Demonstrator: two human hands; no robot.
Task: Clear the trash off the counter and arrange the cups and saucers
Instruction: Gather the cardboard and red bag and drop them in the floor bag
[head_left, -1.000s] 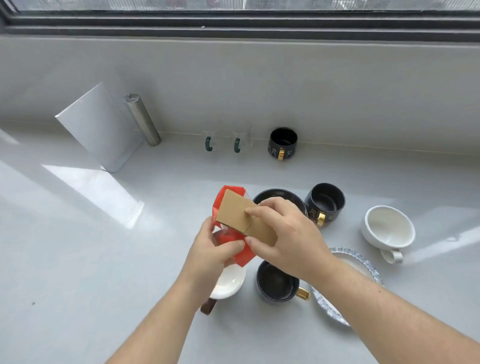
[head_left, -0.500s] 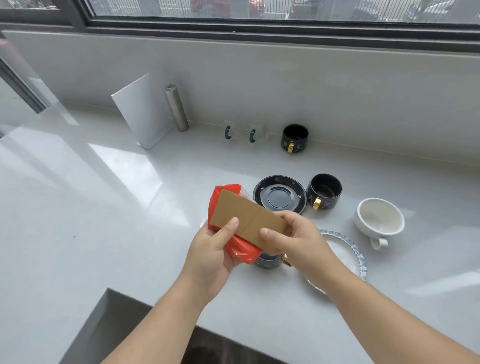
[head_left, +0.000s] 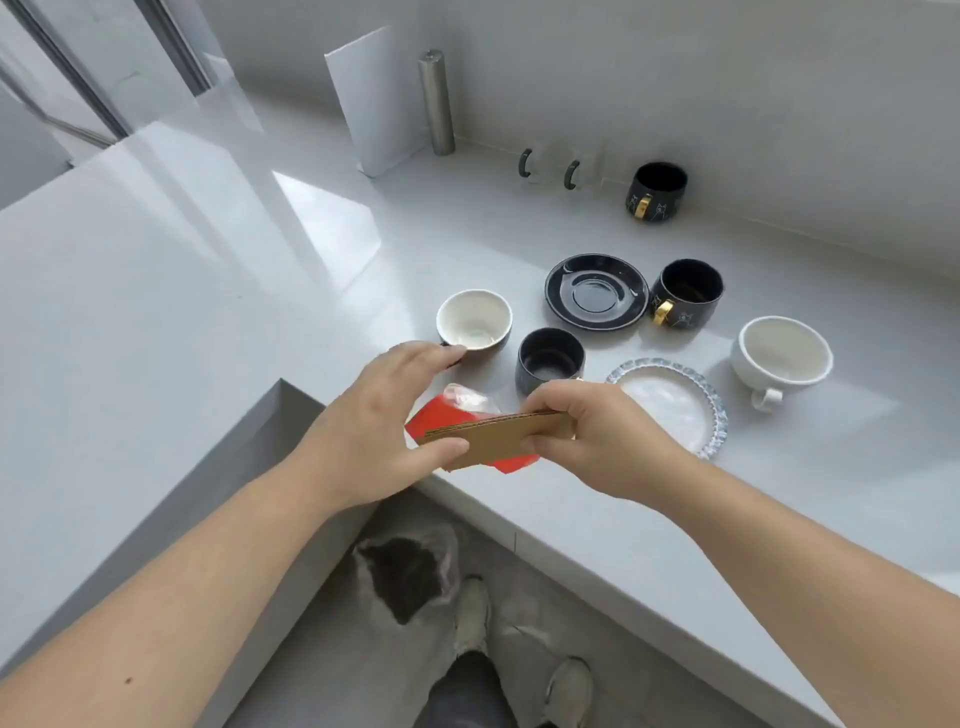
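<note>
**Trash lifted past the bench's front edge**

Cardboard (head_left: 498, 439) and red wrapper (head_left: 441, 415), pinched together between our left hand (head_left: 384, 421) and right hand (head_left: 587, 431), have come off the bench (head_left: 208, 291) and now hang over its front edge. Disposal seems next; cups and saucers remain scattered behind.

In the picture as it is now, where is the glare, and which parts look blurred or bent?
Head view: bright sun patches glare on the white counter near the leaning white board; the two clear glass mugs by the wall look soft; the wide lens bends the counter edge and stretches the forearms; the cardboard piece stays fairly sharp.
</note>
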